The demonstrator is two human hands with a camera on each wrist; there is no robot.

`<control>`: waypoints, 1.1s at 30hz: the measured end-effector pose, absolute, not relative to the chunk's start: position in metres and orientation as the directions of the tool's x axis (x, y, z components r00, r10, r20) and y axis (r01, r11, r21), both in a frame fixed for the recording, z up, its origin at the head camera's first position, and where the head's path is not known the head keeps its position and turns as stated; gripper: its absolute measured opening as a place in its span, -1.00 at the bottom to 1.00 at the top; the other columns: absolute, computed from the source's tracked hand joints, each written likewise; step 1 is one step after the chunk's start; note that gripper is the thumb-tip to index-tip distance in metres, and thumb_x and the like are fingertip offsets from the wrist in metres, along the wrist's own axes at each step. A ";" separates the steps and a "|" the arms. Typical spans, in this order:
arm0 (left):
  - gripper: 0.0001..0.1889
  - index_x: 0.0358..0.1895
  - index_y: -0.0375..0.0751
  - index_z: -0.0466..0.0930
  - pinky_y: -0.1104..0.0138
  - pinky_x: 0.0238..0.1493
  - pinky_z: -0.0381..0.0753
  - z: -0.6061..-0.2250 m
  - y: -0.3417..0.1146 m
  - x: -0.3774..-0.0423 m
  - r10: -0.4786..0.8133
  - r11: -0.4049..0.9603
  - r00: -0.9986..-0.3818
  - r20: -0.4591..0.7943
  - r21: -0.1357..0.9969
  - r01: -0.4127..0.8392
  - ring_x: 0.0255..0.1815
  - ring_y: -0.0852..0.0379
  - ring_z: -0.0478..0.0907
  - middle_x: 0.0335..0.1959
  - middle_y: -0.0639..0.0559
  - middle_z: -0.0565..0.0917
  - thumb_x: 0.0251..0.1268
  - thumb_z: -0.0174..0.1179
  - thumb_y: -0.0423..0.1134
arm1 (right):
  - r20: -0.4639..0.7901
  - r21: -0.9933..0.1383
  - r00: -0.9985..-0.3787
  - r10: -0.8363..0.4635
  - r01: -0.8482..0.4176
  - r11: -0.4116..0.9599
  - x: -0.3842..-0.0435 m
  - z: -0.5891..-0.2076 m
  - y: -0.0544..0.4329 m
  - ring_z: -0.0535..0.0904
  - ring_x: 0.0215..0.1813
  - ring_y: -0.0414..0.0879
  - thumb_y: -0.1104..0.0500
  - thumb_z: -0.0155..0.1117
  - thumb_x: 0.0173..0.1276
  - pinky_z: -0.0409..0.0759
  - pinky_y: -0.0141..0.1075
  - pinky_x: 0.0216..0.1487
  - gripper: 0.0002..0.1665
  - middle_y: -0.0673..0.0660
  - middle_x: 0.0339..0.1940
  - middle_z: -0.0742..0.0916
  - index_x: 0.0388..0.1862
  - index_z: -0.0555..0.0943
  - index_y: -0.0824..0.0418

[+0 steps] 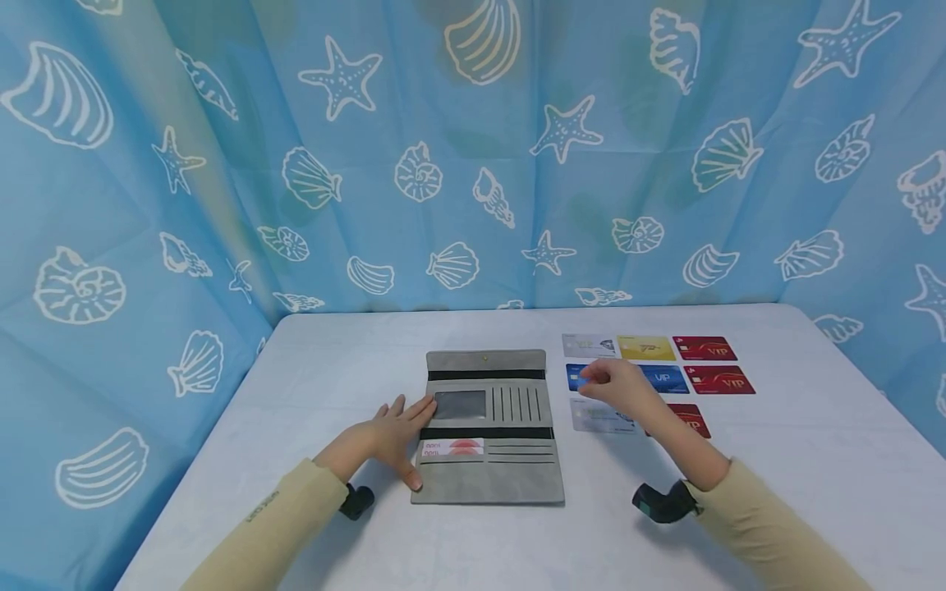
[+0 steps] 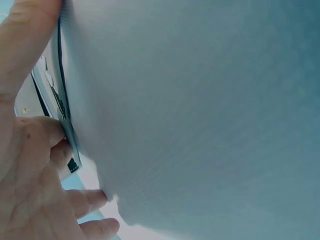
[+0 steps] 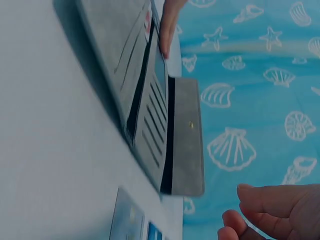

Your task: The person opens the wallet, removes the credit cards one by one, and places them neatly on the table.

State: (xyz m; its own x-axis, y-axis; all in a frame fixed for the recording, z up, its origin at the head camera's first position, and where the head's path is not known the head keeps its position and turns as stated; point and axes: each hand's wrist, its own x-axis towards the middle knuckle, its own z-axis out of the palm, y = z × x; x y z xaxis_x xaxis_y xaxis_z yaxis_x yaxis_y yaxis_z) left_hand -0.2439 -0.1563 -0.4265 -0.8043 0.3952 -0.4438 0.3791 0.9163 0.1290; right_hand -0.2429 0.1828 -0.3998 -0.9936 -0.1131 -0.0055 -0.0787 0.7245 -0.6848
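A grey wallet (image 1: 517,484) lies unfolded on the table. My left hand (image 1: 395,435) rests at its left edge with fingers spread, the fingertips beside the clear window (image 1: 460,405) and the thumb near the lower corner. White cards with a red pattern (image 1: 452,447) show in a slot on the wallet's left. Over the rows of cards hovers my right hand (image 1: 619,386), its fingers loosely bent above a blue card (image 1: 572,377) that it partly covers. In the right wrist view, thumb and fingers (image 3: 272,200) stand apart with nothing between them.
Right of the wallet lie silver cards (image 1: 587,345) (image 1: 602,416), a gold card (image 1: 646,348), another blue card (image 1: 667,379) and several red cards (image 1: 704,348). The white table (image 1: 355,353) ends at a blue curtain (image 1: 414,246) printed with shells and starfish.
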 end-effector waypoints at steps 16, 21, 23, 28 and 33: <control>0.26 0.46 -0.07 -0.19 -0.09 0.38 -0.21 -0.425 -0.157 -0.243 0.400 0.915 -0.802 -0.444 0.138 0.380 0.45 -0.27 -0.28 0.50 0.05 -0.22 -0.35 0.43 0.20 | -0.031 -0.744 -0.967 -0.252 -0.146 0.652 -0.244 -0.393 0.128 0.43 -0.33 -0.09 0.26 0.26 0.20 0.47 -0.35 -0.33 -0.71 0.10 -0.40 0.59 -0.10 0.58 0.35; 0.26 0.46 -0.07 -0.19 -0.09 0.38 -0.21 -0.425 -0.158 -0.243 0.404 0.913 -0.802 -0.441 0.143 0.381 0.45 -0.27 -0.28 0.50 0.05 -0.22 -0.35 0.43 0.19 | -0.036 -0.732 -0.964 -0.262 -0.153 0.664 -0.242 -0.394 0.113 0.43 -0.35 -0.11 0.26 0.27 0.18 0.46 -0.35 -0.34 -0.74 0.07 -0.40 0.60 -0.14 0.60 0.31; 0.26 0.46 -0.07 -0.19 -0.09 0.38 -0.21 -0.425 -0.158 -0.243 0.403 0.914 -0.802 -0.441 0.146 0.378 0.45 -0.27 -0.28 0.50 0.05 -0.22 -0.35 0.43 0.19 | -0.035 -0.731 -0.963 -0.268 -0.158 0.664 -0.241 -0.395 0.108 0.42 -0.35 -0.12 0.27 0.29 0.17 0.46 -0.35 -0.35 -0.75 0.06 -0.41 0.59 -0.16 0.61 0.30; 0.27 0.46 -0.08 -0.19 -0.09 0.38 -0.21 -0.425 -0.158 -0.243 0.407 0.912 -0.802 -0.438 0.146 0.383 0.45 -0.28 -0.28 0.50 0.05 -0.23 -0.36 0.44 0.18 | -0.029 -0.746 -0.950 -0.312 -0.187 0.639 -0.239 -0.395 0.099 0.42 -0.37 -0.12 0.29 0.29 0.16 0.45 -0.37 -0.37 -0.75 0.07 -0.43 0.58 -0.16 0.61 0.33; 0.27 0.46 -0.08 -0.20 -0.09 0.38 -0.21 -0.426 -0.158 -0.243 0.408 0.911 -0.801 -0.438 0.141 0.387 0.45 -0.28 -0.28 0.50 0.05 -0.23 -0.35 0.43 0.20 | -0.029 -0.763 -0.944 -0.329 -0.191 0.618 -0.237 -0.396 0.091 0.42 -0.38 -0.14 0.30 0.29 0.16 0.46 -0.38 -0.37 -0.75 0.06 -0.44 0.59 -0.16 0.60 0.34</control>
